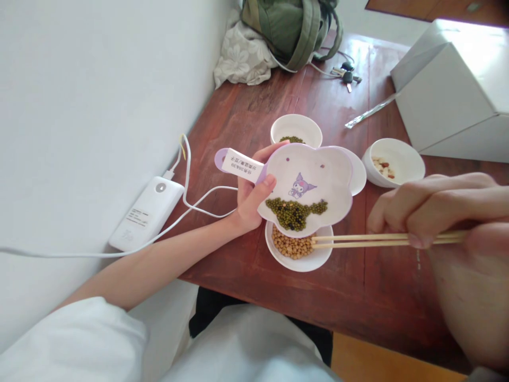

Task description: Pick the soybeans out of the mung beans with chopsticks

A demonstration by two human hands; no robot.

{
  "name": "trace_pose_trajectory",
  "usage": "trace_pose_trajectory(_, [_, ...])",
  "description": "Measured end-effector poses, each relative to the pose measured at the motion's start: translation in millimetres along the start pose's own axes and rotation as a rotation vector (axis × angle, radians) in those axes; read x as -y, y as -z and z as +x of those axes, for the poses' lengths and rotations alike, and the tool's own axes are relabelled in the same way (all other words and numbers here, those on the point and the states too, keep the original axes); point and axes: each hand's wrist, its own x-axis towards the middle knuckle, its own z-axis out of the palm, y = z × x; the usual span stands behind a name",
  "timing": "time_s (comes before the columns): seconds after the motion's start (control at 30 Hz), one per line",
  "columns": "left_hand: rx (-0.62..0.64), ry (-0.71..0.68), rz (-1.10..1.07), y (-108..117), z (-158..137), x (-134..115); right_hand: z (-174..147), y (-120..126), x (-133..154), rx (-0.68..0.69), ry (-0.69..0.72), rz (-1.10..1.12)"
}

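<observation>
Reddish-brown wood makes up the table, with a white wall to the left hand's left. Nearest is the right hand, its fingers closed around two chopsticks, whose tips reach leftward over the tan beans in a white bowl below and just right of the left hand. The chopsticks look light and stiff, best held well back from the tips, as they are; small, hard, round beans would probably slip between them, so a gentle squeeze should serve better than a tight one.

Left hand pinches the dish where its handle meets the rim, thumb on top and fingers behind. The dish lies to that hand's right, partly above the tan beans, with green beans gathered toward its near edge. It seems to be light, rigid plastic with a smooth face; that grip suits it, though any extra tilt could send the beans rolling.

Beyond the left hand, another bowl holds green beans; beyond the right hand, one with nuts stands near a box.
</observation>
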Motion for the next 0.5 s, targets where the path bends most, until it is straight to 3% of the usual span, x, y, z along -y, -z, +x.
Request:
trace_pose_trajectory(0.1, [0.024, -0.036, -0.035, -1, 0, 0, 0, 0, -2, -0.040, 0.015, 0.039])
trace_pose_trajectory(0.23, [0.004, -0.018, -0.022, -2, 0, -1, 1, -7, -11, -0.171, 0.006, -0.095])
trace_pose_trajectory(0.5, [0.004, -0.044, 0.004, 0, 0, 3, 2, -20, -22, 0.023, 0.185, -0.199])
